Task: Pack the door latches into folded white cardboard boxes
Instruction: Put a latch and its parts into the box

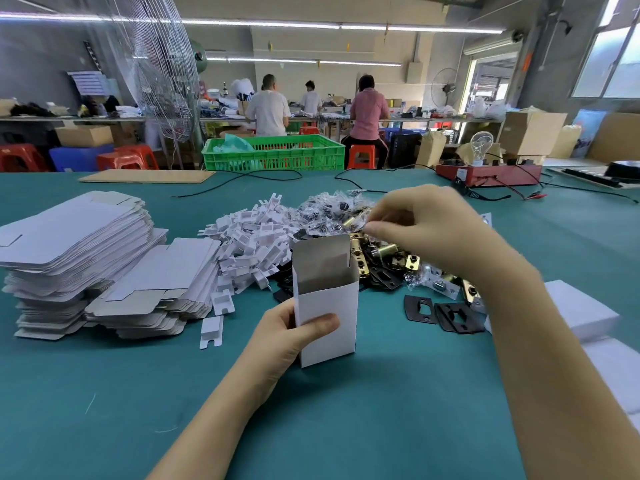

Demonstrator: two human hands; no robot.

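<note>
Head view: a worker's two bare hands over a green-covered table point(346, 427), mid-pack.
Left hand: left hand point(287, 337) grips a folded white box point(327, 317) by its lower half, thumb across the front face, fingers curled behind.
Box: stands upright, long axis vertical, top flaps open and mouth facing up, near the middle of the table, in front of the hardware heap.
Right hand: right hand point(426, 226) hovers over the pile with fingertips point(374, 230) drawn together, pinching what looks like a small clear bag of screws point(360, 221); the exact item is blurred.
Door latches: brass latches point(384, 252) lie heaped beyond and to the right of the box, toward the table's far edge, their barrels pointing several ways; black plates point(446, 311) lie nearer, right of the box.
Key relation: the box mouth sits below and left of the right hand, close by; the right hand is the nearer to the latches.
Judgement: the coming move likely carries a part back and left, then end-on down into the opening.
Elsewhere: flat box blanks point(79, 258) stacked by the left edge; white inserts point(249, 240) piled between them and the bags.
</note>
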